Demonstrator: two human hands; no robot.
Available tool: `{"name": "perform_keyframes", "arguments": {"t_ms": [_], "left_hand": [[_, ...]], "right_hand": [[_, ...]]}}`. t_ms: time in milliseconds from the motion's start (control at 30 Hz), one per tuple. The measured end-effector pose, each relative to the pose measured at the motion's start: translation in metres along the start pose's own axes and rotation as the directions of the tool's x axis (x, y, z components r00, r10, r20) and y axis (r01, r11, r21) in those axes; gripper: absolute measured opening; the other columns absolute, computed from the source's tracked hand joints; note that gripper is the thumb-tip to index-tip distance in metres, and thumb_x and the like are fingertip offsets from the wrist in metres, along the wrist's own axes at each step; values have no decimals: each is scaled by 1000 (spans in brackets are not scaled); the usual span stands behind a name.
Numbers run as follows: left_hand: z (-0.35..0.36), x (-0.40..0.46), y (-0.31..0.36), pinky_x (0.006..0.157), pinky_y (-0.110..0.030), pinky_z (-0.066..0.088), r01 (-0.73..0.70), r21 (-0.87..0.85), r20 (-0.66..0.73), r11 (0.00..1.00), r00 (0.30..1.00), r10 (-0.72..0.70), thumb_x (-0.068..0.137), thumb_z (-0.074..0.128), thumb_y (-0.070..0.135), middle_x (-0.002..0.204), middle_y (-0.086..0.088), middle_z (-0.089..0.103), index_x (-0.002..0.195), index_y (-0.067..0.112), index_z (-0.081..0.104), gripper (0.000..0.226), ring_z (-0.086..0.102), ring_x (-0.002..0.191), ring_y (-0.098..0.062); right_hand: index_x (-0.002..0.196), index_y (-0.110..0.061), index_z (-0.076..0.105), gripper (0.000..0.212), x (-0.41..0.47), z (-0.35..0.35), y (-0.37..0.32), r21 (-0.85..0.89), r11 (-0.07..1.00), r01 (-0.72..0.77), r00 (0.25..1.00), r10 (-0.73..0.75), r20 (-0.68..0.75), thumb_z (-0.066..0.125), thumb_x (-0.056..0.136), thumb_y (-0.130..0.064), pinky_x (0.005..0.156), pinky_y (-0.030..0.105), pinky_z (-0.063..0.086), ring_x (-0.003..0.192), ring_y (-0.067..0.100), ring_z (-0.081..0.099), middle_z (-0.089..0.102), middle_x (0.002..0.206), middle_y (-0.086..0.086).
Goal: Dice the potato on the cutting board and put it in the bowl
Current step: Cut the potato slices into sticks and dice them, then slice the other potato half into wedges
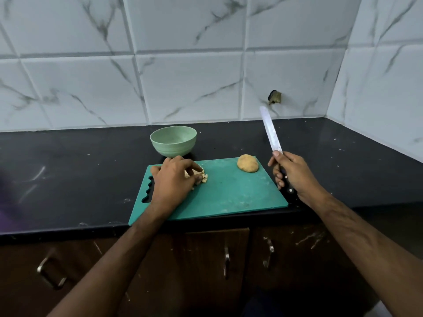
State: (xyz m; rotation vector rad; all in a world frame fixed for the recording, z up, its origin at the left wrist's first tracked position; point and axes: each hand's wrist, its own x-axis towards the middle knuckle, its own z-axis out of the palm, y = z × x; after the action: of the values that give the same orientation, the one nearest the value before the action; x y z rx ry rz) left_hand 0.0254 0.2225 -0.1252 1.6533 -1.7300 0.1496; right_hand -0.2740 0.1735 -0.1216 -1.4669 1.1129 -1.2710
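Board [229, 191]: a teal cutting board is laid on the black bench [68, 168], its front edge close to the bench's front edge, its handle slot at the left.
Dice [204, 177]: a small heap of pale potato cubes is seen on the left part of the board, partly hidden under the fingers.
Left hand [171, 179]: it is placed palm down over the dice, fingers curled around the heap and touching it; whether any are lifted cannot be told.
Potato [247, 163]: an uncut half with skin is left dome-up near the board's far right corner, well apart from the dice.
Right hand [293, 172]: it is closed around a knife's dark handle, just off the board's right edge.
Knife [271, 131]: it is held up in the air, the blade pointed away and slightly left, clear of the board.
Bowl [173, 141]: a pale green bowl is set on the bench just behind the board's left part, near the left hand; nothing can be made out inside it.
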Motion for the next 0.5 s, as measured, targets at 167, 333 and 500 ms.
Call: {"name": "perform_keyframes", "arguments": {"t_ms": [167,333,500], "left_hand": [[-2,0,-6,77,-35,16,94,-102,-44,990,994,-99,88,75,33,82,27,66,86,47,65,17,60,93,-6],[-2,1,-3,82,-31,17,5,-77,-133,997,991,-15,93,63,10,106,23,64,101,38,72,30,56,107,-8],[3,18,22,104,-40,26,-326,27,20,945,945,326,92,65,23,139,6,50,117,32,66,27,43,132,-15]], "right_hand": [[84,-4,62,38,1,3,2,-30,1000,8,1000,-8,19,49,108,-31,42,26,37,40,18,37,43,52,4],[85,-4,62,38,1,3,3,-13,1000,2,1000,-2,19,49,108,-31,41,26,38,39,17,38,43,51,3],[85,-4,62,38,2,4,3,-2,1000,-2,1000,2,21,49,108,-31,39,25,36,37,16,37,43,51,3]]}}
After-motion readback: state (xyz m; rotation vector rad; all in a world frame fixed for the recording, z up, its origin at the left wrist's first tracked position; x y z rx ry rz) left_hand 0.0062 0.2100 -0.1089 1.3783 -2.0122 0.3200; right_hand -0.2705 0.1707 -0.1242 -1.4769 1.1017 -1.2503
